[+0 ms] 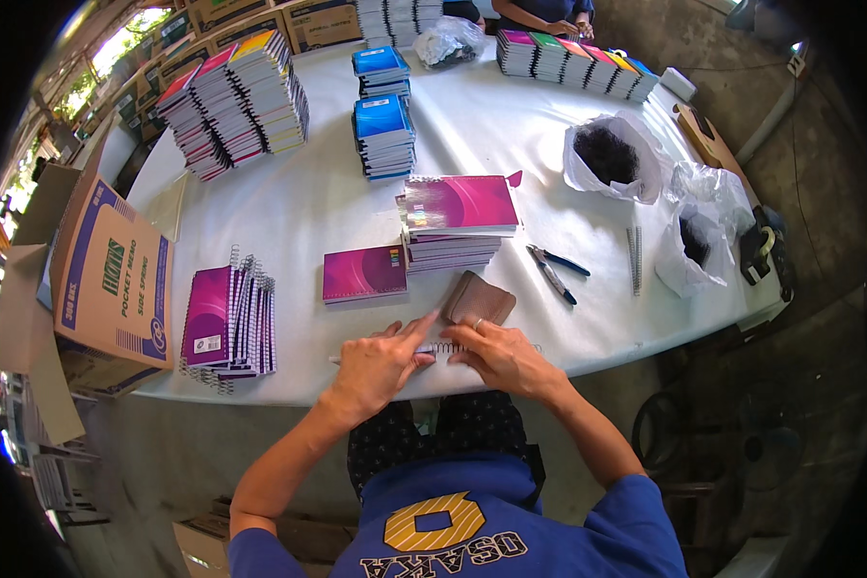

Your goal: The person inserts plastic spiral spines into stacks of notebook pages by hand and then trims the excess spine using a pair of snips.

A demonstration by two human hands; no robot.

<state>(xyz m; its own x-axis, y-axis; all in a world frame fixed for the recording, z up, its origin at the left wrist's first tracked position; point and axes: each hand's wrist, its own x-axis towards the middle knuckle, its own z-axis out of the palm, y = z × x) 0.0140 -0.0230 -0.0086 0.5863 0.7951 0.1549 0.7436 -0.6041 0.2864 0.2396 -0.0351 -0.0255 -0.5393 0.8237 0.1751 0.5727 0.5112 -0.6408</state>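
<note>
At the table's near edge, a thin metal spiral coil [446, 348] runs between my two hands. My left hand [380, 362] is closed over a narrow white-edged piece, probably a notebook seen edge-on, which it mostly hides. My right hand [503, 358] has its fingers bent at the coil, whose end shows beyond it. Just above the right fingers sits a brown block [480, 300]. Beyond my hands lie a single purple notebook [364, 274] and a stack of purple notebooks [459, 204]. Pliers [553, 274] rest to the right of the block.
Coil-bound purple notebooks [208, 318] stand left, beside an open carton [116, 270]. Blue notebooks [383, 120] and tall colourful stacks [236, 101] lie farther off. Right are loose coils [635, 260] and plastic bags [570, 178] of black coils. Another person's hands [570, 29] are across the table.
</note>
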